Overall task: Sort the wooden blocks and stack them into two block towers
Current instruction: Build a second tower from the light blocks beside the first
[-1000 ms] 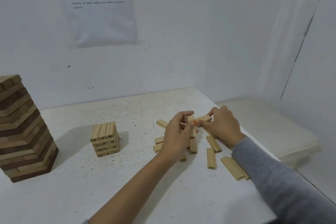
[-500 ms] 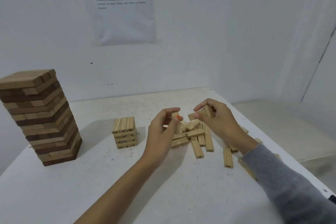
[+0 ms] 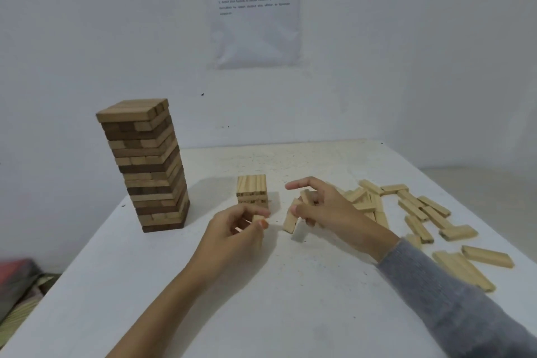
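Note:
A tall tower (image 3: 148, 166) of mixed dark and light wooden blocks stands at the left of the white table (image 3: 261, 299). A short stack of pale blocks (image 3: 251, 190) stands mid-table. My left hand (image 3: 235, 235) pinches one pale block just in front of that short stack. My right hand (image 3: 322, 208) grips a few pale blocks (image 3: 293, 218) that hang down towards the table, to the right of the short stack. Several loose pale blocks (image 3: 421, 212) lie scattered behind and to the right of my right hand.
White walls close the back and right sides, with a printed sheet (image 3: 255, 9) on the back wall. The table's right edge runs close to the scattered blocks. A dark red and patterned thing (image 3: 17, 279) lies on the floor at the lower left.
Both hands have lifted off the loose pile and carried pale blocks leftward towards the short stack. The camera has turned left, bringing the tall tower fully into view.

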`<action>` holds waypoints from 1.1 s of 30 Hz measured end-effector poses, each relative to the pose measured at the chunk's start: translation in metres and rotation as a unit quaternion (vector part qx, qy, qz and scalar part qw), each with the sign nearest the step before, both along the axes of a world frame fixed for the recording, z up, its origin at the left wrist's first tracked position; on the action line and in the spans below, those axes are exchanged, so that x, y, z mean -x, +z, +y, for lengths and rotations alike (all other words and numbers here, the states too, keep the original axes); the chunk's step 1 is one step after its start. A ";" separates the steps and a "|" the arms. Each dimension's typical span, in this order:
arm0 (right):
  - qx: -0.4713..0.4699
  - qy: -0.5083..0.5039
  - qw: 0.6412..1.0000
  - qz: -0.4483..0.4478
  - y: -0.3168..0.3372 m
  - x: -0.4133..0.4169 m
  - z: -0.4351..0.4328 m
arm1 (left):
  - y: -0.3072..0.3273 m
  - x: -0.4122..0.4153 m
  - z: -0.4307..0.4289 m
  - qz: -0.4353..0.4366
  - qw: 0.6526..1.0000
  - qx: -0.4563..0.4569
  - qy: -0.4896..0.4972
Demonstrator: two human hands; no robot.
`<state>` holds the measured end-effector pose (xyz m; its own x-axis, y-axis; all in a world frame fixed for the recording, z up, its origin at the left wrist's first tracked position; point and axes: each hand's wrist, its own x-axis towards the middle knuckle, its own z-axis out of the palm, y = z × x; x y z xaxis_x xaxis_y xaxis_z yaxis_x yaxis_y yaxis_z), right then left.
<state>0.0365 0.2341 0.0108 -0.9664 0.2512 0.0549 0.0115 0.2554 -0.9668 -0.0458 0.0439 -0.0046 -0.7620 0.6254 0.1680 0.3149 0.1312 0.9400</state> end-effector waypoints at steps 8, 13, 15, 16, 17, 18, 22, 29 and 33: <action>-0.158 0.013 0.987 -0.006 -0.015 -0.004 -0.015 | -0.006 0.000 -0.005 0.043 0.993 0.109 -0.004; -0.121 -0.027 0.992 0.020 -0.021 -0.006 -0.016 | -0.007 0.002 -0.009 0.110 0.986 0.124 0.015; -0.036 -0.043 0.998 0.023 -0.022 -0.007 -0.015 | -0.005 0.003 -0.013 0.060 0.989 0.130 -0.019; -0.014 -0.049 0.998 0.024 -0.022 -0.007 -0.014 | -0.004 0.004 -0.015 0.044 0.989 0.133 -0.035; -0.002 -0.052 0.998 0.027 -0.022 -0.007 -0.014 | -0.005 0.005 -0.016 0.039 0.989 0.135 -0.045; 0.004 -0.054 0.998 0.031 -0.022 -0.007 -0.014 | -0.005 0.006 -0.017 0.041 0.989 0.136 -0.049; -0.051 -0.063 0.996 0.036 -0.023 -0.010 -0.012 | -0.009 0.005 -0.015 0.061 0.989 0.130 -0.046; -0.148 -0.129 0.980 0.021 -0.027 -0.009 -0.008 | -0.017 0.002 -0.010 0.116 0.988 0.094 -0.028; -0.218 -0.101 0.970 0.033 -0.028 -0.010 -0.014 | -0.018 -0.001 -0.005 0.155 0.984 0.089 -0.029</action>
<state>0.0460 0.2204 -0.0170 -0.8906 0.3745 0.2579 0.0463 0.6390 -0.7678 -0.0445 0.0391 -0.0229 -0.6539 0.7063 0.2711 0.5945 0.2580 0.7616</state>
